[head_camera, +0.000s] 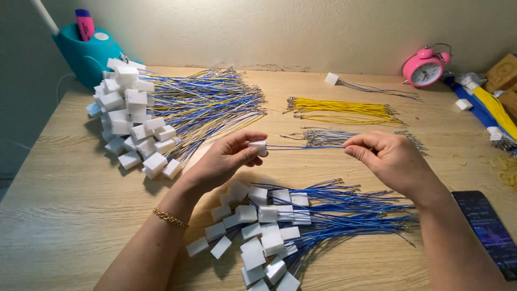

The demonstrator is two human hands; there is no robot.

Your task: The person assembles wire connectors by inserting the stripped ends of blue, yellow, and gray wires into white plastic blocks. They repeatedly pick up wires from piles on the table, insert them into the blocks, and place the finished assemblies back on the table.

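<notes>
blue wires [323, 213] heaped nearest you. above them your left hand [223, 161] has its fingers pinched on a white connector [258, 146], right hand [388, 156] pinching its blue lead [301, 146] taut over the surface [64, 194]. looks like seating; next wants a straight push. finished pile [161, 116] far left.

Both forearms come in from the near edge and angle toward the middle. The left hand [223, 160] is raised with the palm turned partly up, thumb and fingertips pinched together at its far right tip. The right hand [390, 159] sits level with it, back of the hand up, fingers curled and thumb pressed to the index finger, pointing left.
</notes>
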